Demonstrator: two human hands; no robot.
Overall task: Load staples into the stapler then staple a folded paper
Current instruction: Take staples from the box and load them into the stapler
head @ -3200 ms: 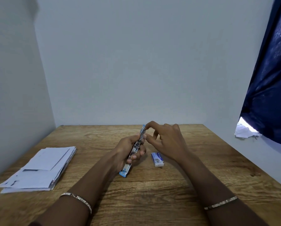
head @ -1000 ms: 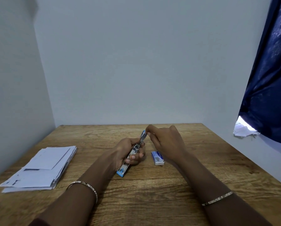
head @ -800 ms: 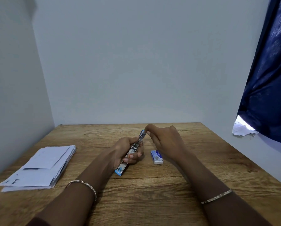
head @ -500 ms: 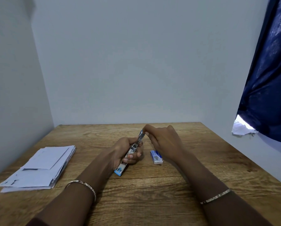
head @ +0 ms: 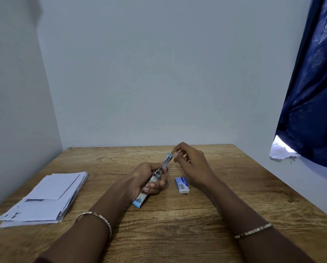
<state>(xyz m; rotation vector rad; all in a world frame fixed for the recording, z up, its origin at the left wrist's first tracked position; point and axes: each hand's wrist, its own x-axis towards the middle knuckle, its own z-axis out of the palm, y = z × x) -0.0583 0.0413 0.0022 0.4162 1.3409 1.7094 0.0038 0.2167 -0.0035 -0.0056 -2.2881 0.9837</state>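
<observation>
My left hand (head: 146, 178) grips a blue and silver stapler (head: 153, 180), opened out flat and long, its near end resting on the table and its far end raised. My right hand (head: 192, 165) hovers just right of the stapler's far tip, thumb and forefinger pinched together. Whether a strip of staples sits between those fingertips is too small to tell. A small blue and white staple box (head: 181, 185) lies on the table under my right wrist. A stack of folded white papers (head: 45, 198) lies at the left.
The wooden table (head: 177, 224) fills a corner between grey walls at the left and back. A dark blue curtain (head: 314, 92) hangs at the right, with crumpled white paper (head: 281, 153) on the ledge beneath it.
My right fingertips have lifted off the stapler's far tip and moved slightly right. The left hand keeps the stapler in about the same place.
</observation>
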